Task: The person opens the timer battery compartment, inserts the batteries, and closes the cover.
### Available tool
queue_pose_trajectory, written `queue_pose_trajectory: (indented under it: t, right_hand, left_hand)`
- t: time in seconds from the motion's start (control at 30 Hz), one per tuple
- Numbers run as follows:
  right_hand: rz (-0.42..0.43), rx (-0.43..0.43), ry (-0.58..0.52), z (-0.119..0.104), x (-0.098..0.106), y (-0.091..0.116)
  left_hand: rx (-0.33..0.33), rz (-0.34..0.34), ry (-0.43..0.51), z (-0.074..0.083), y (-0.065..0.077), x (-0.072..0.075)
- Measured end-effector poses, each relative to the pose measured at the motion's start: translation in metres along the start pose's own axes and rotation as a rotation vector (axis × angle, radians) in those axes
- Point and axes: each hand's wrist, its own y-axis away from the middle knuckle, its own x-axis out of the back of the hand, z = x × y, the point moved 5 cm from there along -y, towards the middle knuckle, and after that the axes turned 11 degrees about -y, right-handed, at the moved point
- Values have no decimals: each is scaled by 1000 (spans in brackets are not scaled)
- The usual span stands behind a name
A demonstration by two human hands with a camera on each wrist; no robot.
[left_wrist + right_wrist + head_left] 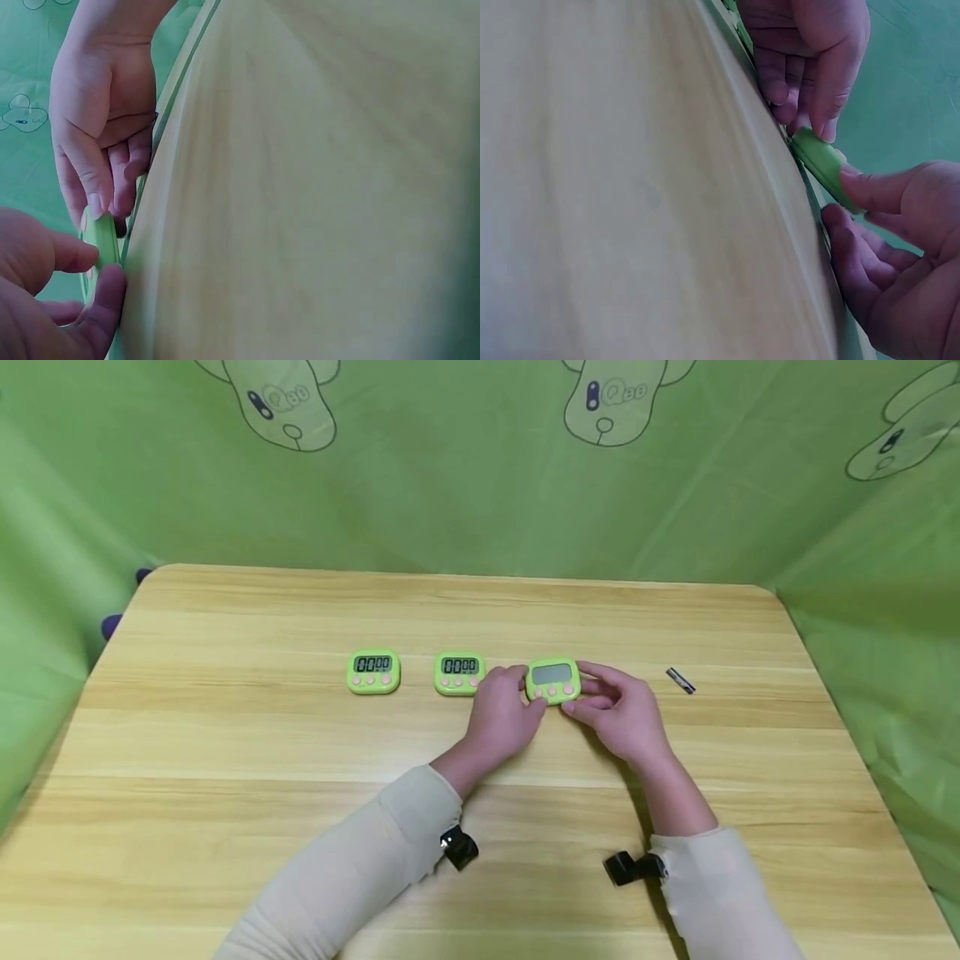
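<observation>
Between my two hands is a green kitchen timer (553, 682) with a blank grey screen and pink buttons, its face turned up toward the head camera. My left hand (502, 714) pinches its left side, the thumb at the lower edge. At the right edge, my right hand (628, 718) pinches it with thumb and fingers. Seen edge-on in the left wrist view, the green timer (102, 238) has fingertips on both ends. The right wrist view also shows the timer (823, 163) gripped from both ends. Its back is hidden in the head view.
Two matching timers, one at the left (373, 672) and one in the middle (457, 673), lie on the wooden table (300, 827) with digits showing. The middle one is right beside my left hand. A small battery (681, 681) lies to the right. Green cloth (465, 510) hangs behind the table.
</observation>
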Motion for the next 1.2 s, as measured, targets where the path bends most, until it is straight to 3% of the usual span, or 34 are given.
queue_pose_trajectory:
  t: [0.2,0.37,0.53,0.97,1.2]
  right_hand:
    - [-5,33,-191,-2,-2,7]
    - [11,118,-203,-8,-5,14]
    - [16,158,-201,-13,-11,21]
    - [49,178,-278,-19,-38,34]
    - [29,211,-282,-22,-50,39]
  left_hand:
    - [13,6,115,-1,5,0]
    - [42,8,291,-4,11,3]
    - [58,28,390,-8,19,10]
    - [91,2,432,-31,38,25]
    - [57,-34,397,-39,46,33]
